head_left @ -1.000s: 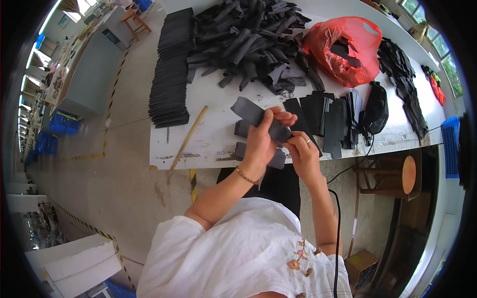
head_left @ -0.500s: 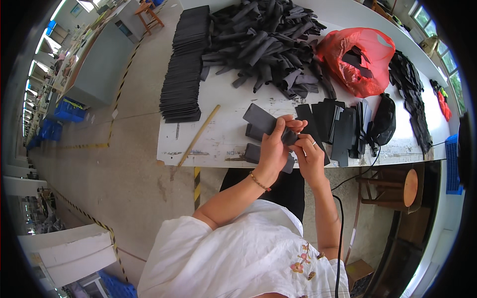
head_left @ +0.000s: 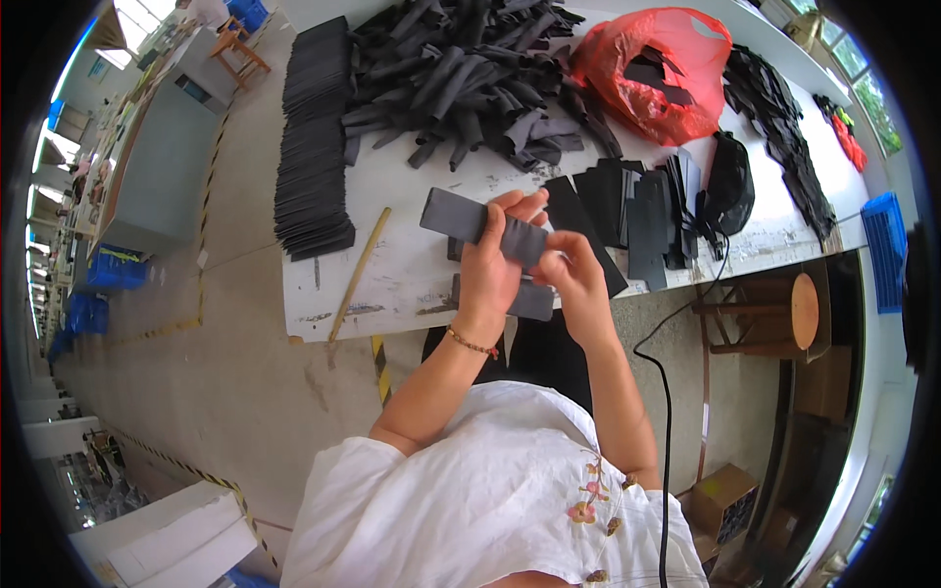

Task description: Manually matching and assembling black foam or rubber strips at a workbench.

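Note:
A flat dark grey strip of fabric-like material (head_left: 453, 214) lies across my left hand (head_left: 488, 279), whose thumb presses on top of it above the table's near edge. My right hand (head_left: 576, 284) has its fingers bent at the strip's right end, thumb and forefinger pinched together there. Under and beside my left hand, more dark strips (head_left: 532, 300) rest at the table edge, partly hidden by the wrist. Just right of my hands, several flat black strips (head_left: 588, 240) lie fanned out on the white table (head_left: 402, 211).
A long stack of black pieces (head_left: 314, 137) stands at left, beside a heap of rolled dark pieces (head_left: 461, 93). A red plastic bag (head_left: 613, 59), a black bag-like bundle (head_left: 730, 186) and a thin yellowish stick (head_left: 360, 274) are on the table. A wooden stool (head_left: 755, 312) stands at right.
The view has shifted, so the table sits further left and higher. The strip in my hands now lies flatter and longer across my left palm, with its right part opened out.

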Tool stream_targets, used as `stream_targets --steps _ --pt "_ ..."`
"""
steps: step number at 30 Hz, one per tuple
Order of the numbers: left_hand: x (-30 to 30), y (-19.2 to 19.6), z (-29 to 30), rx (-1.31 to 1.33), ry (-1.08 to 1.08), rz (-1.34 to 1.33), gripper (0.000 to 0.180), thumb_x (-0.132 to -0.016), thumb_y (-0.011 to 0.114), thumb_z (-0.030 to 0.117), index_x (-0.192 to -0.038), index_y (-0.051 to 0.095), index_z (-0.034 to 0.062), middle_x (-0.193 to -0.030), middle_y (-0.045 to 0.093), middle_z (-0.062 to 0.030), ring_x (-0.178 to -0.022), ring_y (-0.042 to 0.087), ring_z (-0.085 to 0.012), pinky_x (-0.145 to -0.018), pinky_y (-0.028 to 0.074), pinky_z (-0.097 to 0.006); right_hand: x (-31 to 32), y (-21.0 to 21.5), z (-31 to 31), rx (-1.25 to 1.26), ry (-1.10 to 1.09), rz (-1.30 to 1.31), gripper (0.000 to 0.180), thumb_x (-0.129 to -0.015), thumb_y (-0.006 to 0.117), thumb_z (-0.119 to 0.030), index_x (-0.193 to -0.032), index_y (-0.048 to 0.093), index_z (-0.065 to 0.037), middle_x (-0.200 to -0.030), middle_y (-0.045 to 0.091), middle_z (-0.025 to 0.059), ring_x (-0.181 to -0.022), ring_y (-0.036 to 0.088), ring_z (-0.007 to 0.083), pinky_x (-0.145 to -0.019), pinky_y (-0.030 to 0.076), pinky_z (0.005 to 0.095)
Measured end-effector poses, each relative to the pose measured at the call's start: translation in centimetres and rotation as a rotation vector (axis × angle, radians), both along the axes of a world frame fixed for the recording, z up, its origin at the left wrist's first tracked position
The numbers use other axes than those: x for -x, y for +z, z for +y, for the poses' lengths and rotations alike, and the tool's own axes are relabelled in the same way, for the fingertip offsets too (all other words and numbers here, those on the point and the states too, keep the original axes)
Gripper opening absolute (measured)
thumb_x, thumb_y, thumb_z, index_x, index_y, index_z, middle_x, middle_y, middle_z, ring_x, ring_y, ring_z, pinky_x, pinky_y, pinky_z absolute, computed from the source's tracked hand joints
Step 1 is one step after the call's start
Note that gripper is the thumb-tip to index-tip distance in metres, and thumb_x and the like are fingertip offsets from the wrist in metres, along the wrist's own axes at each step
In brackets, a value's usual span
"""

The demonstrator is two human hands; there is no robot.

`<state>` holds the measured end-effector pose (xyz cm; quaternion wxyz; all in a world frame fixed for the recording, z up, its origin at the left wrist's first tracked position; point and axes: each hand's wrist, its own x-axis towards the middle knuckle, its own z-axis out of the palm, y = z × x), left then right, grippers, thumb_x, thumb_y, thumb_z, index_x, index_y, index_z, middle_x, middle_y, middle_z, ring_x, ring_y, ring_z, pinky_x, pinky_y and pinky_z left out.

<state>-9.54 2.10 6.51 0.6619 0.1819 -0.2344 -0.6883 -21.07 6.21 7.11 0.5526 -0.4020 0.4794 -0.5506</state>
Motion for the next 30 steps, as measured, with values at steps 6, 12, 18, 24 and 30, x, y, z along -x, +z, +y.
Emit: stream_targets --steps 6,12,18,24,30 --pt "-0.8 -0.3 0.0 -0.022 -0.088 -0.047 0.042 -0.097 0.057 0.033 -0.124 0.055 0.0002 -0.126 0.059 -0.0212 -0.12 0.055 -0.0264 -0.103 0.044 -0.043 -0.4 -1.0 -1.7 -0.029 -0.001 -0.053 0.023 -0.095 0.065 -0.025 -0.095 0.063 -0.002 -0.088 0.064 0.0017 -0.074 0.058 0.0086 -0.066 0.047 0.0243" --pt "-4.6 -0.8 -0.2 -0.168 0.179 -0.096 0.036 -0.09 0.069 0.023 -0.115 0.059 -0.0015 -0.106 0.067 -0.0189 -0.102 0.065 -0.0319 -0.093 0.053 -0.048 -0.6 0.6 -0.9 0.485 -0.181 0.577 0.007 -0.083 0.071 0.001 -0.083 0.065 0.0 -0.078 0.064 0.0045 -0.07 0.059 0.0129 -0.066 0.046 0.0249" --pt "-6.5 -1.0 0.1 -0.106 0.175 -0.004 0.026 -0.091 0.066 0.018 -0.11 0.063 -0.0003 -0.103 0.069 -0.0167 -0.1 0.066 -0.0327 -0.092 0.053 -0.047 -0.8 1.1 -0.8 0.567 -0.171 0.578 0.009 -0.081 0.072 0.001 -0.085 0.065 -0.001 -0.078 0.064 0.0073 -0.068 0.061 0.0175 -0.061 0.048 0.0279" --pt "-6.7 -1.1 0.4 -0.11 0.178 -0.081 0.021 -0.092 0.065 0.015 -0.106 0.063 -0.0011 -0.1 0.069 -0.0181 -0.095 0.067 -0.0329 -0.092 0.053 -0.047 -0.4 0.7 -0.5 0.605 -0.203 0.587 0.01 -0.079 0.072 0.004 -0.085 0.066 -0.001 -0.077 0.063 0.0071 -0.068 0.061 0.0175 -0.061 0.048 0.0284" --pt "-7.5 -0.8 0.2 -0.138 0.193 -0.174 0.017 -0.093 0.064 0.013 -0.099 0.063 -0.003 -0.095 0.069 -0.0195 -0.089 0.069 -0.033 -0.082 0.056 -0.042 0.3 1.0 -0.2 0.594 -0.152 0.62 0.01 -0.078 0.072 0.005 -0.084 0.066 0.0 -0.075 0.062 0.008 -0.068 0.059 0.0173 -0.063 0.046 0.0258"
